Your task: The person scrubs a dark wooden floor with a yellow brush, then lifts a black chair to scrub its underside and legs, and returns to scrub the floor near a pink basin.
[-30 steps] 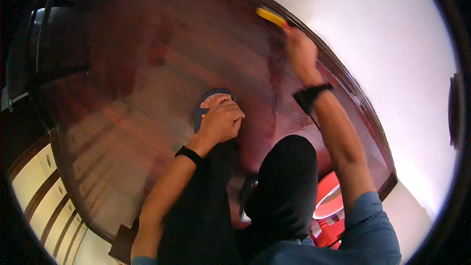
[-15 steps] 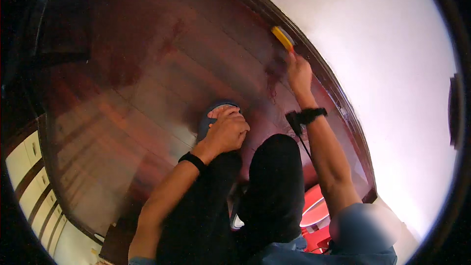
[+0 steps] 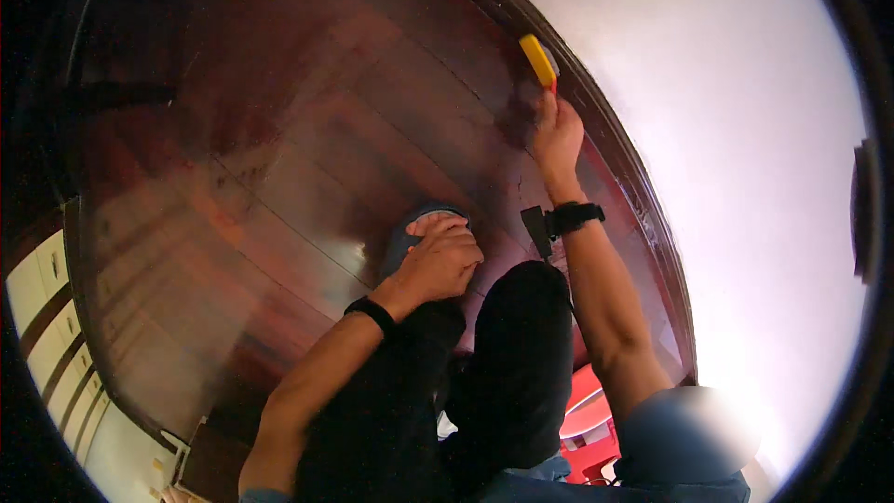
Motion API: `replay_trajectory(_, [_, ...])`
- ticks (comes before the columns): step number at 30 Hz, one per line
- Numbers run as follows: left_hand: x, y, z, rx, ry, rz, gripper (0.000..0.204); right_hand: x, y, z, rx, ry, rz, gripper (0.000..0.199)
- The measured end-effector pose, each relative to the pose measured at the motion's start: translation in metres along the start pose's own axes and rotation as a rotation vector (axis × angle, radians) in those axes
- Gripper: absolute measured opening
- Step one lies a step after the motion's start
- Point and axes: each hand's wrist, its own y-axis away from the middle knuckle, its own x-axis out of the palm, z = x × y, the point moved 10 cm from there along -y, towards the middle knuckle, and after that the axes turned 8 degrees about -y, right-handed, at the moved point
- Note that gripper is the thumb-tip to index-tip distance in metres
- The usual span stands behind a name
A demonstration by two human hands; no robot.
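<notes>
Floor [image 3: 279, 186]: dark red-brown boards, glossy, bounded on the right by a dark skirting [image 3: 643, 214] under a white wall [image 3: 745, 130].

Person crouches; dark-trousered knees [image 3: 512, 354] fill the lower centre.

Change over the last second: right hand [image 3: 557, 135] has travelled along the skirting, further from the body, arm now nearly straight. Judgement: the scrubbing stroke is working outward along the floor edge.

Left hand [image 3: 440, 259]: unchanged, fingers curled, resting on the foot in a grey-blue slipper [image 3: 402, 240].

Right hand closed round a handle; yellow brush [image 3: 538, 60] sticks out just past the fingertips, head against the skirting–floor joint.
</notes>
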Motion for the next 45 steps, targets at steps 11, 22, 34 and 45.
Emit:
replay_trajectory(11, [-0.007, 0.001, 0.003, -0.048, -0.042, -0.044, 0.011, 0.05, -0.045, 0.073, -0.055, 0.065, 0.096, 0.053])
replay_trajectory(22, [-0.043, -0.059, 0.058, -0.51, 0.599, 0.066, 0.046, 0.005, -0.025, 0.087, -0.28, -0.067, 0.119, 0.033])
replay_trajectory(34, [-0.109, -0.196, 0.124, -0.701, 0.686, -0.592, 0.04, 0.014, 0.023, 0.099, -0.205, -0.43, 0.328, 0.044])
replay_trajectory(45, [-0.31, -0.249, 0.292, -0.833, 0.127, -0.885, 0.051, -0.169, 0.073, -0.052, 0.323, -0.271, 0.3, 0.038])
